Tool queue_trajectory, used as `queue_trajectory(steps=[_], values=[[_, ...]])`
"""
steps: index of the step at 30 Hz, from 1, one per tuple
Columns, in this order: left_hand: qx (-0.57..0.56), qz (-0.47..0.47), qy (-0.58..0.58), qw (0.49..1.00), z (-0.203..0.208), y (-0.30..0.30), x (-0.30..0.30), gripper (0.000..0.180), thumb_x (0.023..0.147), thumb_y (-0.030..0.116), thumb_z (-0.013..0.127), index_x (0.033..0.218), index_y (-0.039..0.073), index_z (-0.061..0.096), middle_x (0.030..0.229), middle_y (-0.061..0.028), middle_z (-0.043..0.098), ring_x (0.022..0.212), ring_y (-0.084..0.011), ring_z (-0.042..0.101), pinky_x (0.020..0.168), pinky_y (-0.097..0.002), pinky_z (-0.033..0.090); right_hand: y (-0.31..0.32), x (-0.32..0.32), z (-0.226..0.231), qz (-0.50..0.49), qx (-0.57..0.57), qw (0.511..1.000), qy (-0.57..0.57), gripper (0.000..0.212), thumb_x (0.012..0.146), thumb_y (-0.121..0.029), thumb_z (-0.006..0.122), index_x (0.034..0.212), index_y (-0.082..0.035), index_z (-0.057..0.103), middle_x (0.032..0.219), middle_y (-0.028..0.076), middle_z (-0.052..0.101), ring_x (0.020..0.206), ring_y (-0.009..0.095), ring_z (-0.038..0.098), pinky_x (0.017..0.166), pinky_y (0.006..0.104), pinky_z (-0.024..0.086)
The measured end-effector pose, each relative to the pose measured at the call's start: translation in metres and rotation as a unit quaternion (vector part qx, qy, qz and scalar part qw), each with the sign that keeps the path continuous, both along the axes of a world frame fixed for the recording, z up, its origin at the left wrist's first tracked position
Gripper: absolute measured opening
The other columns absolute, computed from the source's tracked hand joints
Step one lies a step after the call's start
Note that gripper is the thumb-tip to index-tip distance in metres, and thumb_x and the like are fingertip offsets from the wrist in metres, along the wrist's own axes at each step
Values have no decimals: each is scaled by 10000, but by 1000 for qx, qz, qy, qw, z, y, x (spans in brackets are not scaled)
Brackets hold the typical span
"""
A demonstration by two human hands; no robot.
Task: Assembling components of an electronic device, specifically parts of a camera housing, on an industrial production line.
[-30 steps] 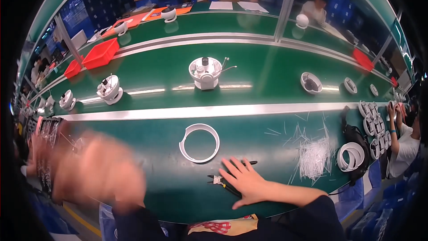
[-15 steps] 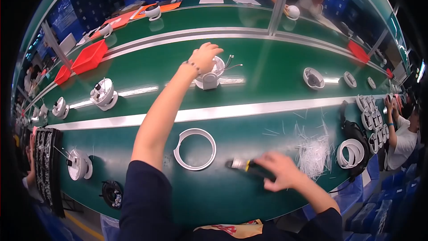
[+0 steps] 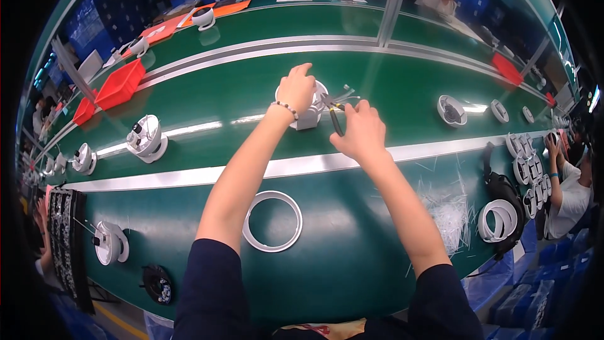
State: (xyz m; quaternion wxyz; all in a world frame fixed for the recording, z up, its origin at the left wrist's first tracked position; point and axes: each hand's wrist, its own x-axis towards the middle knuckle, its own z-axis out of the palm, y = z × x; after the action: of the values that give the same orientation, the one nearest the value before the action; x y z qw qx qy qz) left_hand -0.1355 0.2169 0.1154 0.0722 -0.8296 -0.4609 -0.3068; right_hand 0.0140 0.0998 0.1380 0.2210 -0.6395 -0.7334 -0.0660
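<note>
My left hand [image 3: 296,93] grips the far left rim of a white round housing [image 3: 307,120] on the far green surface, partly hiding it. Thin wires [image 3: 347,93] stick out of the housing's right side. Wrapped in my right hand [image 3: 363,130] are cutting pliers [image 3: 336,121] with black and yellow handles. Their jaws reach the housing's right edge by the wires; whether they touch a wire I cannot make out. On the near mat, below my forearms, lies a white ring [image 3: 272,247].
Similar white housings [image 3: 146,140] stand to the left. At right are white shells [image 3: 452,110], a heap of clear thin strips [image 3: 450,220], stacked white rings [image 3: 498,220] and a black bag [image 3: 503,189]. A black round part [image 3: 157,283] lies near left. Co-workers sit around.
My right hand has carried the pliers from the near mat up and away to the housing. My left hand stays at the housing, which appears slightly further right.
</note>
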Motion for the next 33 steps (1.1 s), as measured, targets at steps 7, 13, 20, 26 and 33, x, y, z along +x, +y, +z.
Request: queue_trajectory(steps=[7,13,20,26,33], values=[[13,-22,-6,1000,2,0,12,74,699,95,614,745,40,631,1183,-144,492,1117,-276,447,838,-411,410,14,13,10,-22,-57,997,-42,517,548,-289,674,979,-20,577,931,139,492,864,289,527,709,377,487],[39,-22,-6,999,0,2,26,76,719,92,586,733,28,626,1175,-145,507,1097,-294,460,856,-398,398,16,36,25,0,-83,995,-48,491,533,-287,687,937,-19,603,963,138,494,871,276,530,718,351,497],[48,-34,12,998,2,2,44,79,724,89,583,747,27,627,1179,-140,500,1110,-283,450,858,-398,392,21,44,13,-12,-52,997,-52,455,522,-261,690,900,-21,607,948,138,503,874,270,525,716,349,496],[48,-51,12,997,-2,10,57,106,710,84,579,778,19,628,1162,-112,508,1115,-250,447,876,-414,378,27,56,16,6,-77,995,-58,347,553,-191,675,852,-30,608,917,148,528,793,298,583,670,373,505],[101,-133,-302,939,61,-23,65,57,777,88,578,806,51,611,666,-83,632,595,-230,613,548,-310,467,-48,128,46,70,153,976,136,495,555,-178,647,1010,-4,562,911,113,541,713,247,561,611,332,465]])
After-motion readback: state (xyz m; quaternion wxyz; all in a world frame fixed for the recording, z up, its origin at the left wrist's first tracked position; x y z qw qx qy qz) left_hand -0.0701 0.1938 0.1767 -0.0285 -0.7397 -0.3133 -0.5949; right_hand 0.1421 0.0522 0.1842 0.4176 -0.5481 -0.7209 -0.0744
